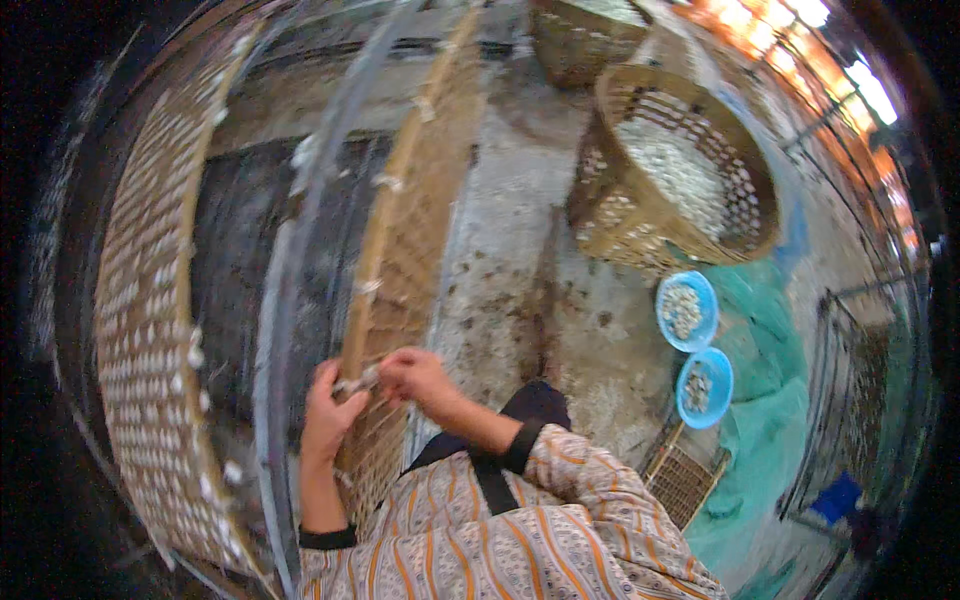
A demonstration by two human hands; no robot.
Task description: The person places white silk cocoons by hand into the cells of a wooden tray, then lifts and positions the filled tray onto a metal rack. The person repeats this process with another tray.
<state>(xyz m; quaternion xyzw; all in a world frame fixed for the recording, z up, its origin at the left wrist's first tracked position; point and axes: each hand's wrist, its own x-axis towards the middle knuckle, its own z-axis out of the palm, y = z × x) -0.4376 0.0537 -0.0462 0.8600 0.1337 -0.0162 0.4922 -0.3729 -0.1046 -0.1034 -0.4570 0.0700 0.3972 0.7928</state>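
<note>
Both of my hands are at the wooden edge rail (381,217) of a long woven lattice panel (420,180). My left hand (327,411) grips the rail from the left side, its thumb and fingers around a whitish tie (358,384). Across from it, my right hand (414,376) pinches the tie's other end between thumb and fingertips. Whether the tie is cloth or fibre is too blurred to tell. Similar white tufts (388,181) sit along the rail farther away.
On the left stands another lattice panel (154,322) filled with rows of white cocoons. A metal bar (281,300) runs between the panels. To the right are a large wicker basket (600,232) of cocoons, blue basins (711,289) (726,375) and green netting (765,427).
</note>
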